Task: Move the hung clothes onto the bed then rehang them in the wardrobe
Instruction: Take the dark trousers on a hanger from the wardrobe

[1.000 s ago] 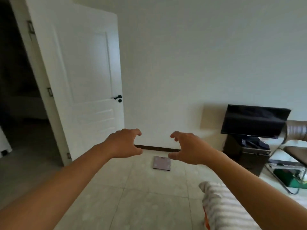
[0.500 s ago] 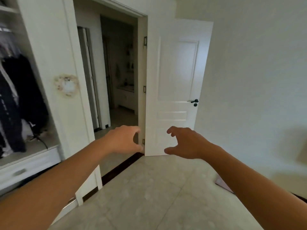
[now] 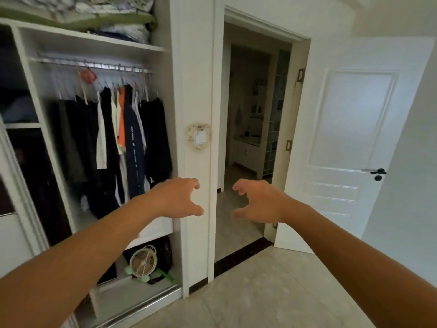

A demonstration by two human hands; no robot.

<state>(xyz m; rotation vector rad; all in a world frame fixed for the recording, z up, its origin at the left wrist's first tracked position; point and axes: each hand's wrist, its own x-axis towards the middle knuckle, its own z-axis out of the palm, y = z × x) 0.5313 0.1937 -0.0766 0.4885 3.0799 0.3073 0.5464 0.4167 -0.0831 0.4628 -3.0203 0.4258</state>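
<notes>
Both the left hand (image 3: 176,198) and right hand (image 3: 259,201) hover empty with fingers half-curled and spread, well short of the row of mostly dark hung clothes (image 3: 113,143) at ten o'clock. These crowd the silver metal rail (image 3: 94,65) inside the white open wardrobe (image 3: 194,91). Grabbing a bunch at once could probably snag neighbouring hooks or slip garments off their hangers.
</notes>
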